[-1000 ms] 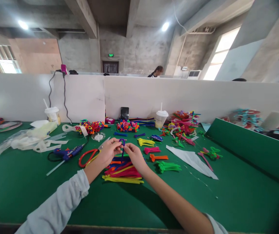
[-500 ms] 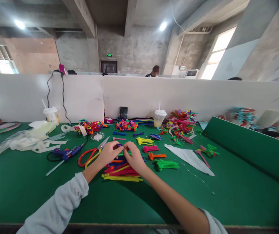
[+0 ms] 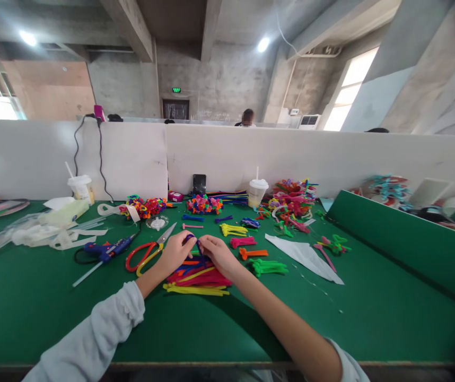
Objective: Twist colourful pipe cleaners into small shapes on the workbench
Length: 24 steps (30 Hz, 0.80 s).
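Observation:
A dark purple pipe cleaner (image 3: 200,247) is bent between my hands, over the table's middle. My left hand (image 3: 176,251) pinches its looped upper part. On the other side, my right hand (image 3: 218,255) has thumb and fingers closed on it. Partly covered by my hands and wrists is a pile of loose pipe cleaners (image 3: 199,281) in red, yellow, blue and orange. Right of my hands lie small twisted bundles: yellow (image 3: 233,229), pink (image 3: 243,242), orange (image 3: 253,253) and green (image 3: 268,267). Scissors (image 3: 143,257) with red and yellow handles rest beside my left hand.
A blue glue gun (image 3: 108,250) lies left of the scissors, near plastic wrapping (image 3: 40,225). Lidded cups (image 3: 257,192) stand by the white partition (image 3: 211,154). Finished-looking colourful clusters (image 3: 204,204) sit at the back. White paper (image 3: 303,256) lies right, before a green board (image 3: 394,239).
My hands have drawn slightly apart, and more of the purple pipe cleaner shows as a loop between them. The view has shifted slightly; the items on the table look unmoved.

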{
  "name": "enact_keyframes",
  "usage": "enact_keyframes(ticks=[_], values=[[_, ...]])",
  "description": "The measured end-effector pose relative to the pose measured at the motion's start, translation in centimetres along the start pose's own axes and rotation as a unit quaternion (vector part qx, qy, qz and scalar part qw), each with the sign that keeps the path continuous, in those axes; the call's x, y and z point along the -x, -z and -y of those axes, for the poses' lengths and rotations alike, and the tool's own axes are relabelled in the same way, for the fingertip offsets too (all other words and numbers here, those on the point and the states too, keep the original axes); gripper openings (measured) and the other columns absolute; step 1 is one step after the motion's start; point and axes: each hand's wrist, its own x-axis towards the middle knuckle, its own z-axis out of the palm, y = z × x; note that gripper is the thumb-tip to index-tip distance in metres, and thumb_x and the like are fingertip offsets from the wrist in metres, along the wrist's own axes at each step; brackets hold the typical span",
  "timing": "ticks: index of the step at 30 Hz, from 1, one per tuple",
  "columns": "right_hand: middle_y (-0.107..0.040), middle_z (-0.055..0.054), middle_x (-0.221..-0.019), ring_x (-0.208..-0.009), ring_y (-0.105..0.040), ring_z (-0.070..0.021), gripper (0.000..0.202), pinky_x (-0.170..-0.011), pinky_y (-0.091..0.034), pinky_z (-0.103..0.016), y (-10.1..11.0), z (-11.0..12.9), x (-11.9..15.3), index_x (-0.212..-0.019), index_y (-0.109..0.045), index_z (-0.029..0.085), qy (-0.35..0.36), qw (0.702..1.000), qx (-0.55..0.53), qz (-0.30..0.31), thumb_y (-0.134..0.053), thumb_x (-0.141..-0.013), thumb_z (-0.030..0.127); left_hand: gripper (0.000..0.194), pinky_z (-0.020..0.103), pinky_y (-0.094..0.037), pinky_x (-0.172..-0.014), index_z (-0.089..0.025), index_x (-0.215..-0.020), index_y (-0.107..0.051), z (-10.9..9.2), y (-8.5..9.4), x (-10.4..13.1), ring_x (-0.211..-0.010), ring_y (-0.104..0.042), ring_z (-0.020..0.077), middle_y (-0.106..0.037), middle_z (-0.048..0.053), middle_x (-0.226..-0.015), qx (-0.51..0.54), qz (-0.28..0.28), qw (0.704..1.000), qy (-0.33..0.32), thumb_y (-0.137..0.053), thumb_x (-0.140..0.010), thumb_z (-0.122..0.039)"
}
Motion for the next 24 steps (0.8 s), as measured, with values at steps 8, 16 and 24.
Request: enact_keyframes(ticks=[8,16,24], values=[[-0.051,0.001,-0.063,-0.056,-0.044,-0.0079,0.024,-0.059,-0.033,-0.022,0.7,0.2,-0.1,-0.071,-0.056,0.015,-0.085,0.970,-0.189,0.128,-0.064,-0.067,0.037,0.020,0.021,-0.041,-0.055,-0.016,-0.077,-0.054,-1.1,0.5,0.3,-0.053,-0.055,0.0124,-0.056,-0.002,-0.056,-0.024,-0.013,0.996,-0.081,-0.042,-0.081,-0.032],[-0.045,0.001,-0.061,-0.059,-0.041,-0.0117,0.020,-0.057,-0.033,-0.025,-0.3,0.7,0.4,-0.066,-0.047,0.017,0.082,0.983,0.162,0.011,-0.046,-0.077,0.035,0.019,0.021,-0.041,-0.048,-0.017,-0.067,-0.051,-1.0,0.4,0.1,-0.046,-0.055,0.0123,-0.051,-0.004,-0.053,0.067,0.013,0.998,0.004,-0.046,-0.077,-0.032],[-0.041,0.001,-0.060,-0.057,-0.038,-0.0119,0.019,-0.055,-0.030,-0.025,-0.3,0.8,0.5,-0.065,-0.044,0.018,0.129,0.946,0.293,-0.047,-0.042,-0.079,0.030,0.021,0.022,-0.040,-0.048,-0.017,-0.072,-0.051,-0.7,0.1,0.1,-0.045,-0.054,0.0118,-0.049,-0.005,-0.050,0.030,-0.008,1.000,-0.001,-0.042,-0.080,-0.034]])
